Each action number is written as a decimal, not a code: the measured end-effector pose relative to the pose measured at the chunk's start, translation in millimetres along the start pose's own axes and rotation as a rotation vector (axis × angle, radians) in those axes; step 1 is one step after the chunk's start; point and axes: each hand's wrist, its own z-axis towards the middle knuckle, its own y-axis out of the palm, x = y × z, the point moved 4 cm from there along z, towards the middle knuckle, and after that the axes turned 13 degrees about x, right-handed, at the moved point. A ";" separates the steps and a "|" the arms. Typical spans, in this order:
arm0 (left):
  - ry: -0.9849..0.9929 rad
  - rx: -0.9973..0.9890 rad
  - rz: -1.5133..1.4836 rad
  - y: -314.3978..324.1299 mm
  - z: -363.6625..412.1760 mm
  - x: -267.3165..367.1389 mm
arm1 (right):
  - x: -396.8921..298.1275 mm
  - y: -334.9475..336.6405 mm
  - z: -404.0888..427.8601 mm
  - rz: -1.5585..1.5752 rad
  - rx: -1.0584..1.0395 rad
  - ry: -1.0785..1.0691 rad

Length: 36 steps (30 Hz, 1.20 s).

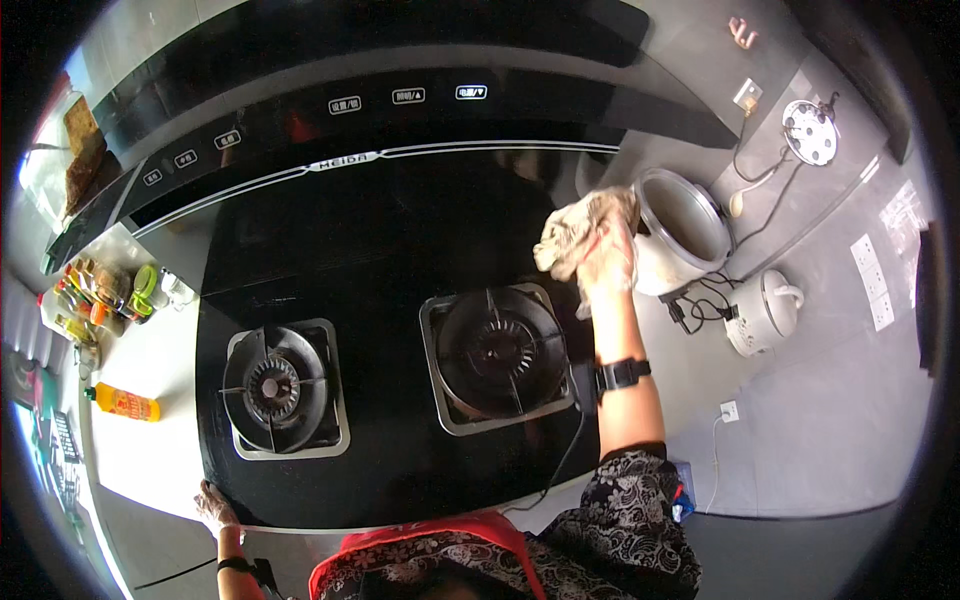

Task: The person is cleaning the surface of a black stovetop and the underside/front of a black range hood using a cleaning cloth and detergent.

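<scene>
My right hand (606, 255), in a thin clear glove, grips a crumpled pale cloth (574, 234) at the right rear of the black glass gas stove (382, 330), beside a white rice cooker. Below that hand lies the right burner (501, 352) with its round black pan support. The left burner (274, 388) is nearer my other side. My left hand (215, 508), also gloved, rests at the stove's front left corner. Its fingers are partly hidden, and whether they are spread does not show clearly.
The rice cooker (679, 232) stands open at the right, near a white electric kettle (763, 311) and black cables. A yellow bottle (129, 403) lies on the left counter, in front of condiment bottles (97, 296). A range hood (420, 97) spans the back. A cable hangs over the stove's front edge.
</scene>
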 end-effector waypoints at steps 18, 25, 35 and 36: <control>-0.210 0.001 0.126 -14.6 -12.1 24.7 | 106.9 -133.1 118.6 -1.806 0.106 0.556; -0.137 0.106 0.142 -0.9 -11.7 22.2 | 49.2 -145.7 128.4 -0.927 0.616 0.043; -0.230 0.051 0.260 -11.8 -13.6 11.2 | 32.3 -86.3 132.7 -2.059 0.155 0.310; -0.274 -0.045 0.178 -11.4 -10.8 24.3 | 39.4 -85.7 119.0 -2.151 0.160 0.375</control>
